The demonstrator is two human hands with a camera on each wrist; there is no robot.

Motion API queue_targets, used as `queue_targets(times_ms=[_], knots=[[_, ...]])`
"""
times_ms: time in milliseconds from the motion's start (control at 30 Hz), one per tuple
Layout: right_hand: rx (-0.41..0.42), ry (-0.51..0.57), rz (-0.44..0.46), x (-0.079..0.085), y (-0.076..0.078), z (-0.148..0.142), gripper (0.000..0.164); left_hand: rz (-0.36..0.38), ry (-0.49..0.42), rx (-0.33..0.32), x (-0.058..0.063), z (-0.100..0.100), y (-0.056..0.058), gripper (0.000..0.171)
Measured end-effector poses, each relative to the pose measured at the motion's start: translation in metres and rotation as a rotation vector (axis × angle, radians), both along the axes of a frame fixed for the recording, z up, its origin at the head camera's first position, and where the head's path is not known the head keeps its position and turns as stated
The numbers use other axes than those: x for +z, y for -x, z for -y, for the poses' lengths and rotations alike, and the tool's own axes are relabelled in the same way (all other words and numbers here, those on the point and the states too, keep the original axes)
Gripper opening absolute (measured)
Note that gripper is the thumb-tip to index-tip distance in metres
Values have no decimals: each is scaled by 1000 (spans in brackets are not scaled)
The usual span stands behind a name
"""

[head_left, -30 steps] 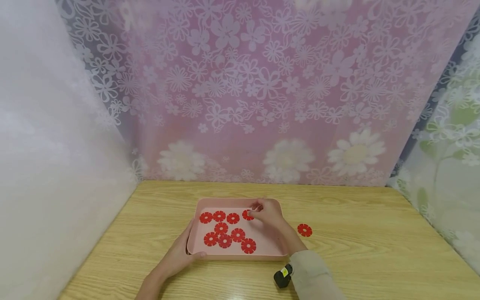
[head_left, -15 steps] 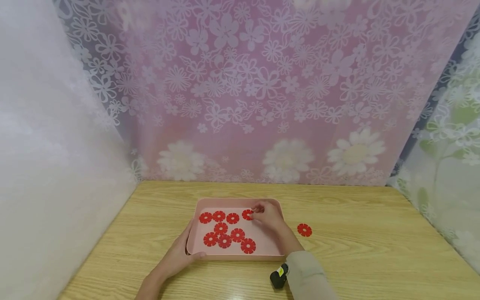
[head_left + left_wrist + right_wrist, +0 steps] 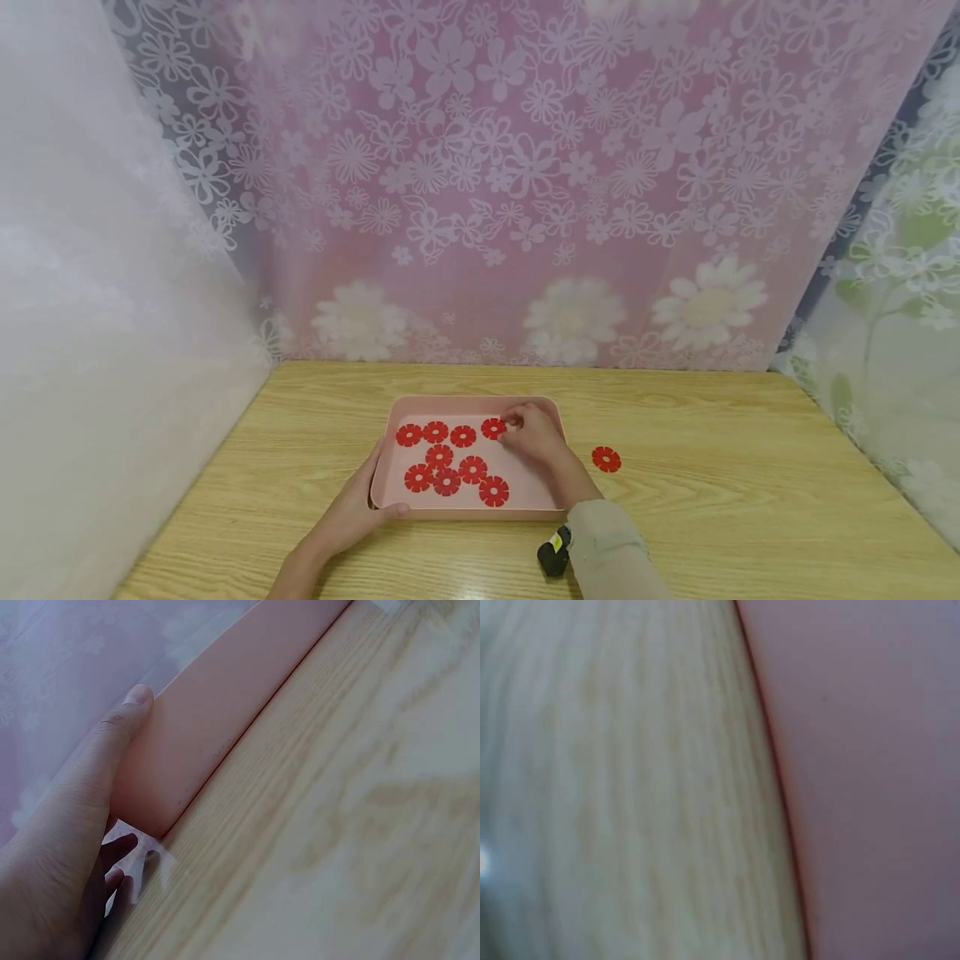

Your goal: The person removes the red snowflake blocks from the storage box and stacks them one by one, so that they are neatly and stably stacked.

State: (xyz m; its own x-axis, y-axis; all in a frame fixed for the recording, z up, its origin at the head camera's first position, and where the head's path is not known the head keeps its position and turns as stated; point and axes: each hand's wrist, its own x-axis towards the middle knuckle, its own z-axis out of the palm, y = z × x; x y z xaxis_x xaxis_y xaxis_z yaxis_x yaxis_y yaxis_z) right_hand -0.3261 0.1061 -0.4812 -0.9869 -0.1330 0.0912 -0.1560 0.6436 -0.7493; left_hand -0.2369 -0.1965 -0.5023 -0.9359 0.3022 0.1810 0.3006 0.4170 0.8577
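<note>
A shallow pink tray [image 3: 528, 492] sits on the table with several red notched interlocking discs [image 3: 473, 470] lying flat in it. My left hand [image 3: 354, 507] holds its left side, the thumb over the front corner. In the left wrist view, that thumb lies on the edge of the tray wall [image 3: 202, 720], with the other fingers partly hidden behind the corner. Inside the tray at the back right, my right hand [image 3: 538, 435] has thumb and index finger at the right edge of a red interlocking disc [image 3: 492, 428]. The right wrist view shows no hand.
One more red interlocking disc [image 3: 607, 459] lies on the wooden table [image 3: 712, 492], right of the tray. A black device [image 3: 553, 554] is strapped at the right wrist. Floral curtains [image 3: 465, 183] hang behind the table and on both sides.
My right thumb has shifted slightly toward the right edge of the disc, so more of the disc shows. The right forearm has moved a little left. My left hand and the tray stay put.
</note>
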Motion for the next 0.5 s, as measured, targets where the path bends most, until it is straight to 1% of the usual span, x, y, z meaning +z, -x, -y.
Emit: queue_targets(times_ms=[267, 400, 500], knots=[[21, 6, 3, 4, -4, 1, 30, -21, 2, -3, -1, 0, 1, 104], [25, -14, -13, 3, -3, 1, 28, -29, 1, -4, -2, 0, 2, 103], [24, -34, -21, 0, -2, 0, 27, -18, 5, 1, -1, 0, 1, 103]])
